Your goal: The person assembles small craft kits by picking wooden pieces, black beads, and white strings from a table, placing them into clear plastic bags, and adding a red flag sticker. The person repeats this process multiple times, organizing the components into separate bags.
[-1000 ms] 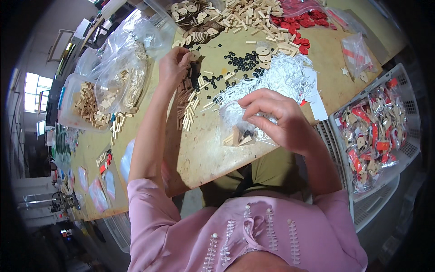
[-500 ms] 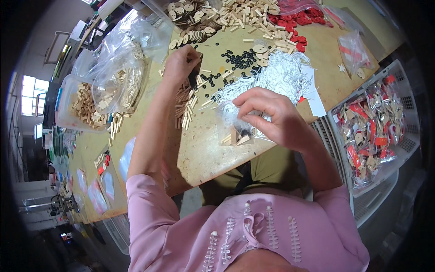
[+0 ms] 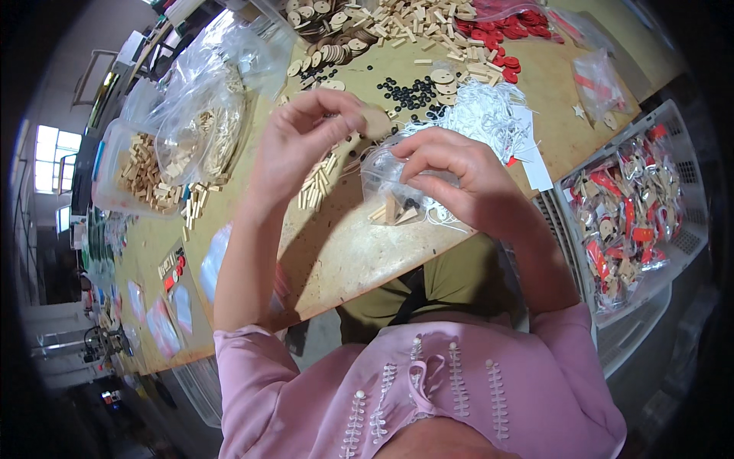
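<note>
My right hand [image 3: 462, 180] holds a small clear plastic bag [image 3: 394, 187] by its open top, just above the wooden table [image 3: 336, 252]. Wooden bits and a dark piece lie in the bag's bottom. My left hand [image 3: 302, 145] is raised beside it and pinches a round wooden disc [image 3: 376, 122] right at the bag's mouth. Short wooden sticks [image 3: 315, 187] lie on the table under my left hand.
Black buttons [image 3: 413, 93], white strings [image 3: 489, 115], wooden discs [image 3: 329, 53], wooden blocks [image 3: 405, 23] and red pieces [image 3: 497, 38] are spread at the back. Clear bags [image 3: 202, 130] and a tub of blocks [image 3: 141, 172] stand left. A white crate of filled bags [image 3: 634, 214] sits right.
My left hand left the pile at the back of the table and came toward me with a wooden disc, up to the bag. My right hand lifted the bag slightly.
</note>
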`<state>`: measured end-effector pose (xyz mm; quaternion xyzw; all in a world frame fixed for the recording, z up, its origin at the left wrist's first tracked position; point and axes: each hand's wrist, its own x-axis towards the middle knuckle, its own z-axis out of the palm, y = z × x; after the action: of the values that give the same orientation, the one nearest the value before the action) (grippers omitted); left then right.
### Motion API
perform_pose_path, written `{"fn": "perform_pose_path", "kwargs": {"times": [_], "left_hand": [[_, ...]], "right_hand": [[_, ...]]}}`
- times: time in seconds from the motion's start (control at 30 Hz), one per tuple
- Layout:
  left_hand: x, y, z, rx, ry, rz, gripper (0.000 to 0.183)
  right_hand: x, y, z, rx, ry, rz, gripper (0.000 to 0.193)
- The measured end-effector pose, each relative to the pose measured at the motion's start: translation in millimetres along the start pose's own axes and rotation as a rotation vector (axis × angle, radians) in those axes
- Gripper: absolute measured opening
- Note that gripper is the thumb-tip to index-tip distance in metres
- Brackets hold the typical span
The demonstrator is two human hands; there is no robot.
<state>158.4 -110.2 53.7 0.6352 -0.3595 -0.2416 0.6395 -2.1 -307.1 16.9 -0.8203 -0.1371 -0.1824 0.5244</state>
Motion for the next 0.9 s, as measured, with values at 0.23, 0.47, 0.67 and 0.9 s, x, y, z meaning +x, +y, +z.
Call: {"fn": "perform_pose_path", "kwargs": {"times": [0.23,0.47,0.67,0.9], "left_hand": [[14.4,-1.4,20.6,0.231,-0.105,0.033,0.015],[169.2,-67.4,-6.7,0.881,-0.034,0.143,0.056],[293.4,-117.9,-0.7,1.146,0.020,0.394,0.075],[291.5,-123.9,4.5,1.116,-0.170,0.094,0.065]], "right_hand": [[-11.8,-8.2,-10.4,0.018,0.003,-0.026,0.009],[-26.4,-14.9,-8.7,0.121,-0.049,0.075,0.011],[-28.5,-11.7,-10.9,0.186,-0.056,0.078,0.013],[-32.1,-4.6,-15.4,0.203,-0.006,0.061,0.012]]}}
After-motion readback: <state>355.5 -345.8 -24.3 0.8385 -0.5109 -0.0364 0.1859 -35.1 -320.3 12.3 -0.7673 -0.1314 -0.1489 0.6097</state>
